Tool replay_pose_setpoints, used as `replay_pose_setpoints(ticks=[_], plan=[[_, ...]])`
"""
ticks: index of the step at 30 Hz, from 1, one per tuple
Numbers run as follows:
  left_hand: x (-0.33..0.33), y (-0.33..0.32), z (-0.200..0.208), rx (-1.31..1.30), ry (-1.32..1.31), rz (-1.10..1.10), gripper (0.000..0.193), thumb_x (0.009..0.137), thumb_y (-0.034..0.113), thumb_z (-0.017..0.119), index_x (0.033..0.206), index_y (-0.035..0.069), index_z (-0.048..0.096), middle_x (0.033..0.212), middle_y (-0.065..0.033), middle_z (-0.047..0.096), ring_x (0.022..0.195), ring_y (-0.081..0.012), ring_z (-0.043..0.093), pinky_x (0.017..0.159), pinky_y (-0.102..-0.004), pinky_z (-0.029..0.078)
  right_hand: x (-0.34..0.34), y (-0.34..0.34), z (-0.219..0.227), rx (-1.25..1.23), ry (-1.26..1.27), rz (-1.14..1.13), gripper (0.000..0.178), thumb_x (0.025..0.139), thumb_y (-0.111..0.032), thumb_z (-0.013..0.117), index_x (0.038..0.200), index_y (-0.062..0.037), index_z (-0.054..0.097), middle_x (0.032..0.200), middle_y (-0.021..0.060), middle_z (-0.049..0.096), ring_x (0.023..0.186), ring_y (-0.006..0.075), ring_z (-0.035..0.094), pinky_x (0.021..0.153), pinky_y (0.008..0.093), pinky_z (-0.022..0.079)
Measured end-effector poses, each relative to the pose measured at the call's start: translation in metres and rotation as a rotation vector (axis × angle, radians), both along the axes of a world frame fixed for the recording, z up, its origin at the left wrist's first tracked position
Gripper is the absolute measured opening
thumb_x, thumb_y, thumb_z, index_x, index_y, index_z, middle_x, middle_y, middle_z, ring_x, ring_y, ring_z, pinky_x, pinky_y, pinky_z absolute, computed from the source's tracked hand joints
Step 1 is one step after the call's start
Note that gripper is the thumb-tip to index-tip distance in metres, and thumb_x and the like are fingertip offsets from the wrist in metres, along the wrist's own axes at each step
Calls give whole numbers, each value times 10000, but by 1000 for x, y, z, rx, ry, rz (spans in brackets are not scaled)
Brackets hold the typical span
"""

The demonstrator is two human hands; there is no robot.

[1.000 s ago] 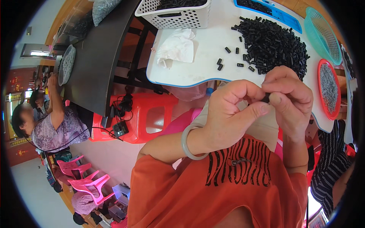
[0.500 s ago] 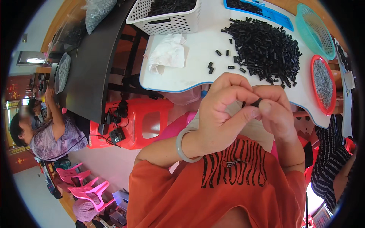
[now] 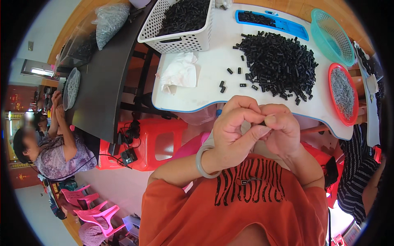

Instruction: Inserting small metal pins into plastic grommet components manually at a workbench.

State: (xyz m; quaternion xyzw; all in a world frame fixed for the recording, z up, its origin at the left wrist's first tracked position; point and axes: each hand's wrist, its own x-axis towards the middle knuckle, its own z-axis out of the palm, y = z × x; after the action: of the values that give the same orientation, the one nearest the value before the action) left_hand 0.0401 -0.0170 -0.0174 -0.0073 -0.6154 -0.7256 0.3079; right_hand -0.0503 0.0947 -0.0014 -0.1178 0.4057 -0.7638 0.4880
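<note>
Above my lap, just off the near edge of the white table (image 3: 205,92), both hands meet at the fingertips. Thumb and index finger of my left hand (image 3: 236,135) pinch a small black plastic piece (image 3: 263,123). My right hand (image 3: 284,129) closes on the same piece from the other side. Fingers cover most of it, so its shape is hard to make out. Beyond the hands, a heap of small black plastic pieces (image 3: 279,65) lies on the table. Several loose ones are scattered to the left of the heap.
A white perforated basket (image 3: 184,45) of black pieces stands behind a crumpled tissue (image 3: 180,71). Rightward are a blue tray (image 3: 293,30), a teal basket (image 3: 328,39) and a red tray (image 3: 349,123) of small metallic parts. Other people sit left and right; a red stool (image 3: 174,129) is nearby.
The view has shifted, showing more of the table's far side. My fingers now cover more of the black piece, and my right thumb has moved over it.
</note>
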Motion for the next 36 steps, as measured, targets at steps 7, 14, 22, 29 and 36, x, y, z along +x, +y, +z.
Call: replay_pose_setpoints(ticks=[7, 14, 22, 29, 36], plan=[[-4, -6, 1, 1, -20, -58, 153, 771, -33, 677, 910, 10, 628, 1015, -95, 535, 885, -158, 525, 807, -266, 422, 1, -1, -6, -71, -27, -4, 223, 801, -233, 609, 678, -54, 560, 598, -17, 449, 539, 64, 377, 484, 220, 279], [-29, -44, 9, -71, -35, 204, 134, 805, -27, 647, 937, -12, 635, 947, -82, 578, 845, -135, 540, 761, -240, 435, 4, -9, -35, -46, 80, 62, 421, 892, -408, 553, 856, 8, 598, 605, -3, 440, 524, 87, 384, 497, 232, 316], [-106, -177, 45, -986, -58, 751, 271, 749, 101, 735, 1000, 24, 667, 862, -114, 664, 784, -221, 634, 720, -323, 489, 10, -4, -51, 106, 237, 262, 158, 838, -172, 648, 876, -21, 626, 687, -44, 528, 593, 20, 453, 538, 195, 361], [-85, -117, 2, -1223, -59, 639, 222, 731, 64, 698, 951, 47, 666, 907, -127, 633, 863, -316, 584, 744, -398, 468, 8, -2, -69, 200, 552, 362, 137, 828, -165, 688, 837, -45, 623, 710, -37, 540, 629, 41, 486, 555, 203, 386], [-68, -95, -56, -1115, -283, 451, 226, 736, 23, 669, 961, 32, 659, 890, -112, 623, 849, -308, 574, 740, -392, 476, 9, -6, -77, 200, 1161, 420, 160, 774, -180, 681, 817, -35, 628, 746, 99, 601, 674, 240, 620, 596, 354, 481]])
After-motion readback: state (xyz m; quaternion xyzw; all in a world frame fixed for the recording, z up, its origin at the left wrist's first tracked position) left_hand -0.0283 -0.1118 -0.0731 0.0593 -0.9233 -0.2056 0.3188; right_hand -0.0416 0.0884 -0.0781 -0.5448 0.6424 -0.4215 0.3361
